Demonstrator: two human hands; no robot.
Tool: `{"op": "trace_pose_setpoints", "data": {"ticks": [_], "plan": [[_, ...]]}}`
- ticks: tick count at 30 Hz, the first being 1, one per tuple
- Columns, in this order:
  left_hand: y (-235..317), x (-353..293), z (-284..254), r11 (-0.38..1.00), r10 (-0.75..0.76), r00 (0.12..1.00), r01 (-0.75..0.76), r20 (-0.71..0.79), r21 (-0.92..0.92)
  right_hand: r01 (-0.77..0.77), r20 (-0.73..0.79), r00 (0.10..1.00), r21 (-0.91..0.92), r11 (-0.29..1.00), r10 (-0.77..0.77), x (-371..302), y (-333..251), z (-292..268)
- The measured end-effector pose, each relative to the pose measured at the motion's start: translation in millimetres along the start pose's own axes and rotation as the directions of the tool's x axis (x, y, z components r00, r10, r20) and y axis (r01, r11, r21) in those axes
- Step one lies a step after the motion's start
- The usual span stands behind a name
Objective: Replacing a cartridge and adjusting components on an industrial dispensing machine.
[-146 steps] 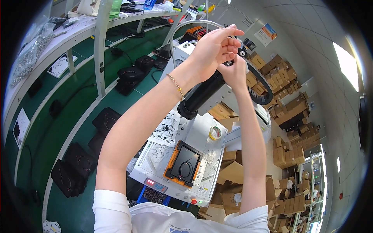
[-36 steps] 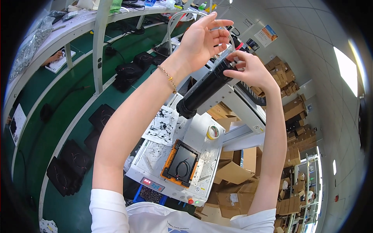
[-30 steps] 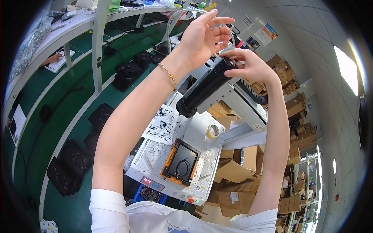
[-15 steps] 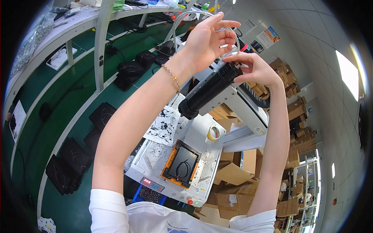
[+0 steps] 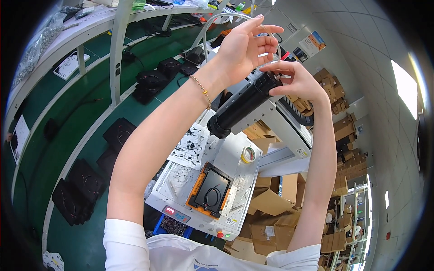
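A long black cylinder [image 5: 239, 106], like a dispensing barrel, is mounted at a slant on the machine's upright. Its upper end has a cap with a small metal fitting. My right hand [image 5: 299, 81] is closed around this cap, thumb on the near side and fingers over the top. Just to the left, my left hand [image 5: 244, 49] is raised, palm turned toward the right, its fingers loosely bent and apart. A clear tube [image 5: 220, 15] arches behind the left hand and comes down to the cap. Whether the left fingers touch the tube is hard to tell.
Below, the white machine bed [image 5: 178, 198] carries an orange-framed fixture [image 5: 195, 192] with a black panel and coiled cable, a stained paper sheet [image 5: 190, 147] and a tape roll [image 5: 248, 155]. Cardboard boxes [image 5: 271, 198] stand at right. Black cases [image 5: 81, 189] lie at left.
My left hand has shifted slightly to the right. The right thumb has slid a little to the left on the cap. The cylinder stays in place.
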State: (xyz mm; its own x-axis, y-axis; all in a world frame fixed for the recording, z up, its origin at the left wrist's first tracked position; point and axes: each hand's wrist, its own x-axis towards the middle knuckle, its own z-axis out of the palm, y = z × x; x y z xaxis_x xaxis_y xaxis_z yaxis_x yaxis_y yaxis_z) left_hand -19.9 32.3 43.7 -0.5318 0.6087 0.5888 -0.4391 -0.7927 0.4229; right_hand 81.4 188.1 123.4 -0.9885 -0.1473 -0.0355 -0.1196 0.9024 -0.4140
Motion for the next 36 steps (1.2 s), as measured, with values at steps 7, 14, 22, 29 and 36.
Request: {"op": "trace_pose_setpoints", "data": {"ticks": [7, 14, 22, 29, 36], "plan": [[-4.9, -3.6, -1.8, 1.0, -0.008, 0.998, 0.007, 0.056, 0.017, -0.182, -0.454, 0.89, -0.439, 0.88, -0.043, 1.1, 3.6, 31.5], [-4.9, -8.8, 6.3, 0.994, -0.017, 0.996, 0.007, 0.088, 0.109, -0.415, -0.474, 0.874, -0.607, 0.678, 0.11, 4.2, -3.0, 27.3], [-5.5, -5.5, 13.1, 0.994, -0.022, 0.997, 0.014, 0.073, 0.108, -0.468, -0.388, 0.882, -0.666, 0.582, 0.265, 7.4, -24.5, 25.4], [-4.4, 0.4, 15.8, 0.998, 0.009, 0.995, -0.015, 0.098, 0.058, -0.402, -0.331, 0.914, -0.66, 0.635, 0.235, 6.7, -21.8, 15.9], [-5.9, 1.3, 17.9, 0.999, -0.011, 0.997, 0.006, 0.083, 0.053, -0.499, -0.194, 0.853, -0.578, 0.646, 0.485, 8.5, -22.2, 4.4]]}}
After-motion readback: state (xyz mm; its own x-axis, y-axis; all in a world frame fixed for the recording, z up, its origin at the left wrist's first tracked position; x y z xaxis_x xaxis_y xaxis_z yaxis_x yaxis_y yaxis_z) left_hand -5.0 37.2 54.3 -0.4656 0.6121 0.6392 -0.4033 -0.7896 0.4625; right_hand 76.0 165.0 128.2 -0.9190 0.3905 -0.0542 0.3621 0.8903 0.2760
